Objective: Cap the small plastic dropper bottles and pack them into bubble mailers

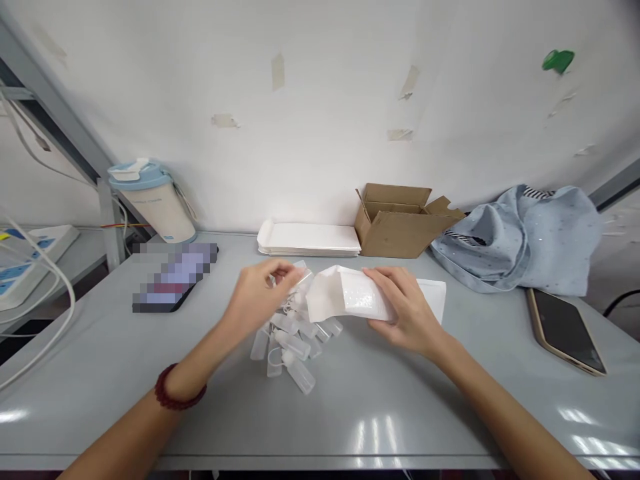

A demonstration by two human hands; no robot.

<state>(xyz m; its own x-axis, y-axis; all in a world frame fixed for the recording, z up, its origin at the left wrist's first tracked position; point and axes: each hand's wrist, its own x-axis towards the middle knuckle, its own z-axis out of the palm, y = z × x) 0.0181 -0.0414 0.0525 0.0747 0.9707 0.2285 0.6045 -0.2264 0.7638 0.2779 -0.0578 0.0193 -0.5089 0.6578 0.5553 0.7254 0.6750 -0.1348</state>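
My right hand (404,303) grips a white bubble mailer (367,297). Its open mouth faces left, toward my other hand, and its shiny bubbled lining shows. My left hand (263,290) is closed in a pinch just left of that mouth. A small translucent plastic bottle (303,279) appears at its fingertips, partly hidden by them. Below both hands lies a loose pile of similar plastic bottles (294,345) with white caps and thin cap loops. The mailer hides part of the pile.
A stack of white mailers (310,239) lies by the wall beside an open cardboard box (395,230). Leftward are a tumbler (155,203) and a blurred-out phone (175,277). A blue cloth bag (530,240) and another phone (565,330) sit right. One flat white mailer (434,297) lies behind my right hand.
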